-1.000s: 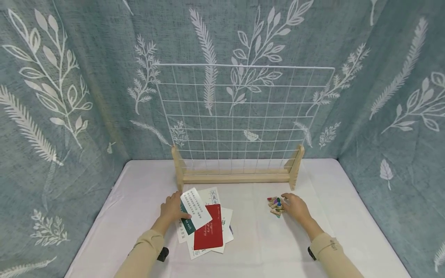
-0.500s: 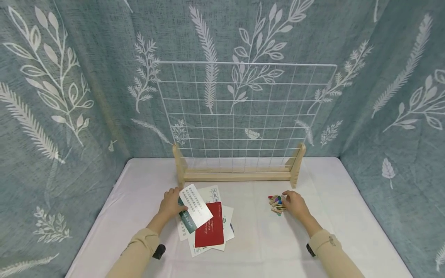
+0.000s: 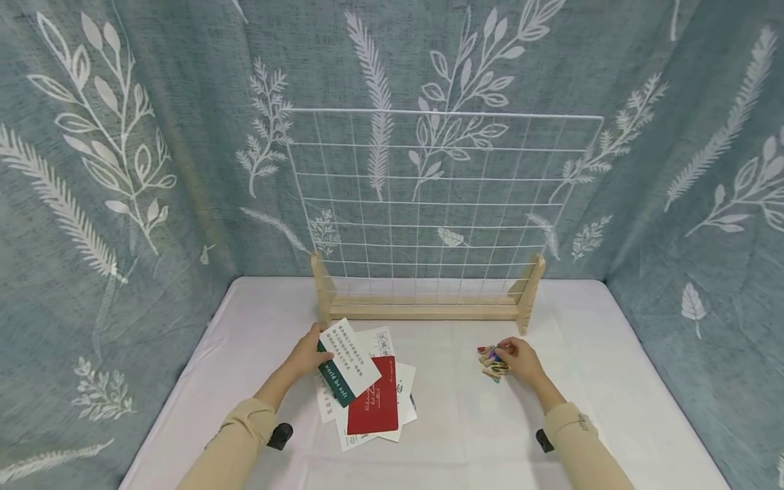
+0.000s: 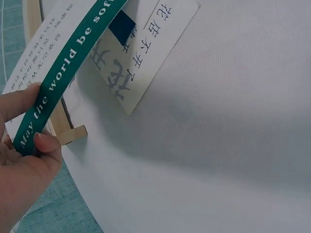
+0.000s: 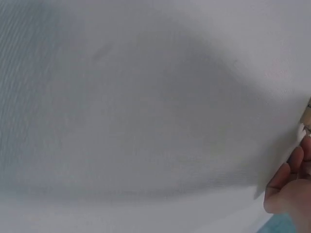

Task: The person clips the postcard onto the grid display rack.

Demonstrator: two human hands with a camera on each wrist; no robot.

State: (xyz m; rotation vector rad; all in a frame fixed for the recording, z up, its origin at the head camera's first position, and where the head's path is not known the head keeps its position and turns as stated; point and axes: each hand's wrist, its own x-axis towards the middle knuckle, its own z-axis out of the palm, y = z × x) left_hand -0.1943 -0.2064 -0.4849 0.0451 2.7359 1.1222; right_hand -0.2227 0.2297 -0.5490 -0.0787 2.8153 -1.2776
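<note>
The left hand (image 3: 306,354) pinches a white rectangular paper card with a green band (image 3: 355,361), left of the worktop's (image 3: 465,429) middle. Well in from the right edge, the right hand (image 3: 522,362) is at a heap of small multicoloured wooden clips (image 3: 491,364); whether it grips one I cannot tell. Held at one end, the card might twist; nudged clips might scatter. More band lettering shows than half a second ago.
</note>
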